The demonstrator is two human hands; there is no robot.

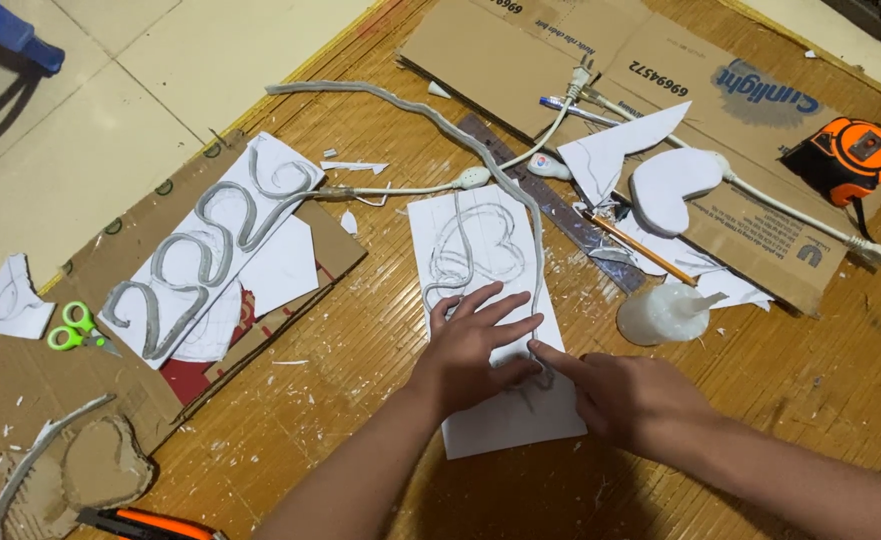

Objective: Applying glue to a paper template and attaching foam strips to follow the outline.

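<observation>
**Both hands on the white sheet, pinning the grey strip**

Left hand [475, 345] fingers splayed wide, flat on the white foam sheet [495, 320], gripping nothing. Right hand [630, 395] index tip presses the grey flexible strip [505, 180] where it meets the sheet's right edge; other fingers curled loosely. Strip runs away from the fingers, long axis up the sheet and off to the far left over the tabletop [360, 340]. Right hand is nearer the strip. Both forearms come in low from the near edge. Glue bottle [660, 315] just right of the sheet, metal ruler [550, 205] beyond.
</observation>
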